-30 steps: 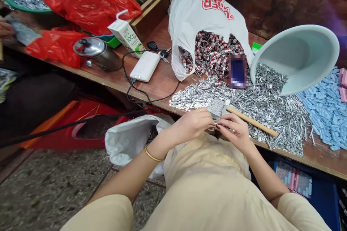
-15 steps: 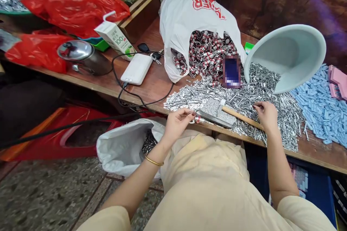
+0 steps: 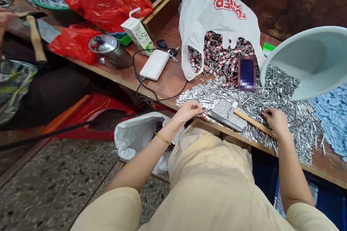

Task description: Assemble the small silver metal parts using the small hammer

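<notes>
My left hand is at the bench's front edge, fingers curled in a pinch on a small red and silver part. That part lies against a grey metal block. A hammer with a wooden handle rests on the block. My right hand lies over the handle's end, on a heap of small silver metal pieces. Its fingers are curled; what they hold is hidden.
A white bag of red and silver parts, a blurred phone, a tipped pale bowl and blue pieces fill the bench's right. Power bank, carton, steel pot and red bags stand left. A white sack sits on the floor.
My hands were together at the bench edge, then parted. My right hand reached into the silver pile and now lies at the hammer handle. My left hand stayed by the block. The view shifted.
</notes>
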Motion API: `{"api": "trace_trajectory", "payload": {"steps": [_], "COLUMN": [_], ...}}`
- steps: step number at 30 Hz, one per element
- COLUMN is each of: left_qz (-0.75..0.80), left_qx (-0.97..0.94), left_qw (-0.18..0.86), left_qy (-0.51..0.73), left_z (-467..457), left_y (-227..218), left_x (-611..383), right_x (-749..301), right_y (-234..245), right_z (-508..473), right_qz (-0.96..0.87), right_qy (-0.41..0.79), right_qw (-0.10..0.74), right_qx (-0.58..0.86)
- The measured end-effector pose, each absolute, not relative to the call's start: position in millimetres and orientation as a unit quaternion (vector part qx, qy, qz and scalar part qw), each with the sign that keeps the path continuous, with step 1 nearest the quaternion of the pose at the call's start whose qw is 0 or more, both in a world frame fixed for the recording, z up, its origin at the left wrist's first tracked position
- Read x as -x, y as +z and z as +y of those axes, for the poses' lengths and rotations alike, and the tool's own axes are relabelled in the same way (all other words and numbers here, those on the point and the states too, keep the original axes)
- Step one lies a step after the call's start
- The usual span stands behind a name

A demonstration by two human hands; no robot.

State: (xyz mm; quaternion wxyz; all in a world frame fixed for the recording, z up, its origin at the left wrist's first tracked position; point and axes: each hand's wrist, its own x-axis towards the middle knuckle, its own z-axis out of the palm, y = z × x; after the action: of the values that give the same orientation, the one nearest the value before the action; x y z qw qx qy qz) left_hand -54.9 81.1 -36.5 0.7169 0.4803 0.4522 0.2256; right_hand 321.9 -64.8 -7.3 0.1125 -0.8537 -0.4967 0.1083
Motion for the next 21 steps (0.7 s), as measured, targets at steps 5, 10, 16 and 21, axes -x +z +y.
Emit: {"api": "trace_trajectory", "payload": {"steps": [5,10,16,21], "left_qz": [0.460,0.466,0.467,0.458], "left_qx": [-0.479,-0.482,-0.476,-0.486], "left_qw": [0.727,0.723,0.728,0.725], "left_qy": [0.175,0.163,0.163,0.167], "left_z": [88,91,90,86], "left_y": [-35,-34,-34,-32], "left_x": [45,43,41,40], "right_x": [-301,-255,-208,-169], "right_y": [5,16,24,14], "right_z": [-59,-56,-34,9], "right_qz": [-0.377,-0.300,-0.379,-0.477], "right_qy": [0.256,0.546,0.591,0.587], "right_qw": [0.499,0.592,0.524,0.418], "right_qx": [0.737,0.512,0.482,0.504]}}
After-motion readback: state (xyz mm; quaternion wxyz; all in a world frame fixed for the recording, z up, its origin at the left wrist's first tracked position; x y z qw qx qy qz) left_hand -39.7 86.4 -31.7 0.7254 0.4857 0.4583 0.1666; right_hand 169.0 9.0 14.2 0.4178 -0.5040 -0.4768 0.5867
